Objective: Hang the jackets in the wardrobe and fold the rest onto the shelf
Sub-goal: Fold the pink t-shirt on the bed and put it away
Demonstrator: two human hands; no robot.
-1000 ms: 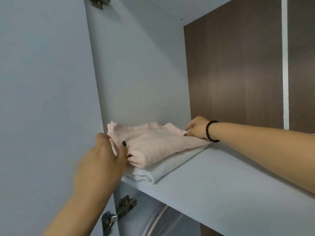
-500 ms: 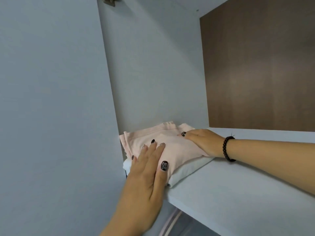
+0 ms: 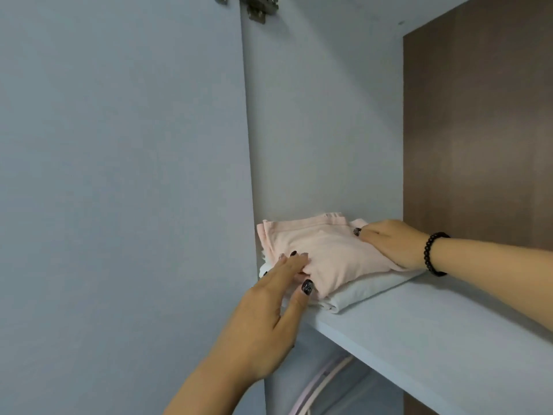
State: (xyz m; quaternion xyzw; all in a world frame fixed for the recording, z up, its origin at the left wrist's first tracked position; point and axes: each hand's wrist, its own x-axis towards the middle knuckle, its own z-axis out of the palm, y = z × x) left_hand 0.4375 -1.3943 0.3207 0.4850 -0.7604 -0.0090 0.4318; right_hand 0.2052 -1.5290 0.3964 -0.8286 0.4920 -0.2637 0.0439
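Right of frame centre, a folded pink garment (image 3: 329,253) is stacked on a folded white garment (image 3: 368,290) at the left end of the shelf (image 3: 434,333). Its near-left edge is touched by the straight, close-set fingers of the left hand (image 3: 269,319). Its right side is pressed under the flat right hand (image 3: 392,242), fingers together.

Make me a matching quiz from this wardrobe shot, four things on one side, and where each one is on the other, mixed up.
Column one:
1. pink garment
2. white garment
3. bead bracelet
4. hinge

Column two:
A. on the right wrist
B. at the top of the door edge
C. top of the folded pile on the shelf
D. bottom of the pile, flat on the shelf

Pairs: 1-C, 2-D, 3-A, 4-B
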